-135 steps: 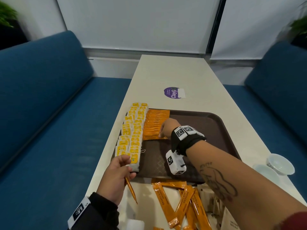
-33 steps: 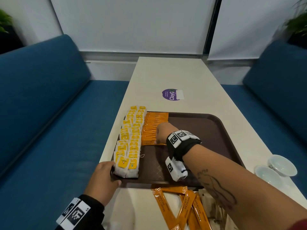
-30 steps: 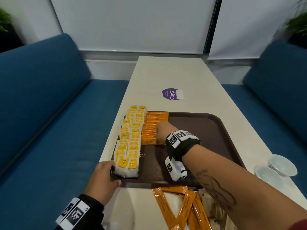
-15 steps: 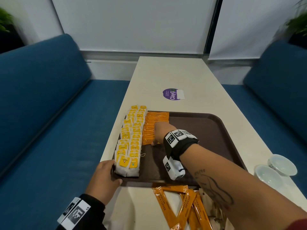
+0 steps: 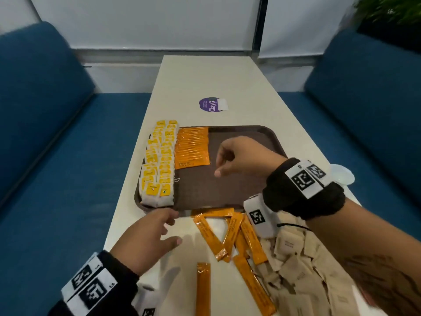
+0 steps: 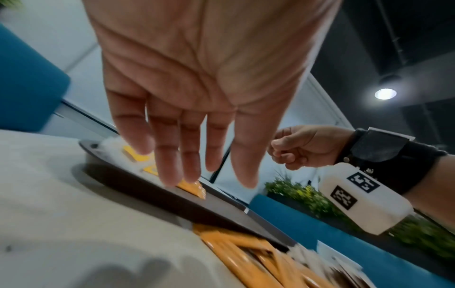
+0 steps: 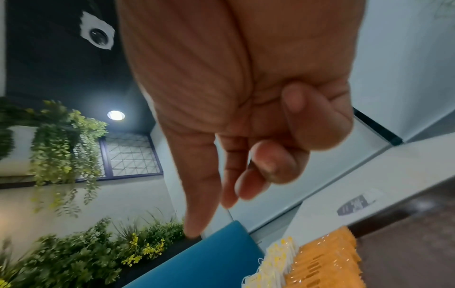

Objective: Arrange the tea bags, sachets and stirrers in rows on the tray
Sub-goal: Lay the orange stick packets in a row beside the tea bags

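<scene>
Two rows of yellow-tagged white tea bags (image 5: 158, 165) fill the brown plastic tray (image 5: 239, 190); left hand (image 5: 148, 242) spread, right hand (image 5: 241, 158) loosely curled, empty.

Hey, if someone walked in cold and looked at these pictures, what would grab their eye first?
Probably the brown tray, its left side packed with yellow tea bags beside a neat block of orange sachets. Next, the loose orange sticks and beige packets scattered on the table in front of it. Both hands are empty: the right hand hovers over the tray, the left hand over the table.
</scene>
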A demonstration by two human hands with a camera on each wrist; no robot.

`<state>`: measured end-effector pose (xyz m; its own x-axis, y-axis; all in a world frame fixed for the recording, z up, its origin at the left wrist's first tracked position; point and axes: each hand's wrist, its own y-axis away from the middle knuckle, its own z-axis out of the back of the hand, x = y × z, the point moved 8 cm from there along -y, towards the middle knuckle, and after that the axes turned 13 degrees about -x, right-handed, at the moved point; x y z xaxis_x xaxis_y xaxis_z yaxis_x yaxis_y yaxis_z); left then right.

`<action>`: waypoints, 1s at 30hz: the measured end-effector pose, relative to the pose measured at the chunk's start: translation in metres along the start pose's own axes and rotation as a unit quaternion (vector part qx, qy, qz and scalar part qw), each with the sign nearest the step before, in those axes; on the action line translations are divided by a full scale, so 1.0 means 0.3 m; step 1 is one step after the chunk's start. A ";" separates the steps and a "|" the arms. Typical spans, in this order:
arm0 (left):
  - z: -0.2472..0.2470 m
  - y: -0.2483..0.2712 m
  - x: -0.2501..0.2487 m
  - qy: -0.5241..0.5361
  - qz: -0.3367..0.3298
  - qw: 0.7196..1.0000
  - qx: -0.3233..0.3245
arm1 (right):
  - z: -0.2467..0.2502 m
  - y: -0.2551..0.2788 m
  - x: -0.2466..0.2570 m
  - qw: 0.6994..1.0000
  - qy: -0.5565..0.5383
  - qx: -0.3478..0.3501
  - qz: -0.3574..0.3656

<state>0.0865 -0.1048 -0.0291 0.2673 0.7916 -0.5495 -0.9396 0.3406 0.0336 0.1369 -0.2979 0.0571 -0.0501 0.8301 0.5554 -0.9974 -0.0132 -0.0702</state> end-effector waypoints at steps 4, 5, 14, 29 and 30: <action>-0.107 0.073 -0.090 -0.071 -0.046 0.993 0.085 | -0.026 0.247 -0.050 0.996 0.022 0.069 -0.058; -0.132 0.087 -0.102 -0.095 -0.050 0.990 0.096 | -0.055 0.304 -0.064 0.992 0.042 0.094 -0.071; -0.242 0.157 -0.128 -0.197 -0.013 0.970 0.143 | -0.262 0.529 -0.116 0.949 0.271 0.129 -0.096; -0.209 0.143 -0.056 0.140 0.215 0.961 0.107 | -0.288 0.498 -0.054 0.973 0.136 0.014 -0.187; -0.204 0.132 -0.056 0.184 0.253 0.945 0.099 | -0.258 0.475 -0.069 0.971 0.123 -0.017 -0.205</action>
<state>0.0317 -0.1357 -0.0697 -0.3322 0.6604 -0.6734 -0.8590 0.0830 0.5051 -0.0004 -0.2738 -0.0285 0.3691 0.8697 0.3276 -0.9284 0.3617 0.0856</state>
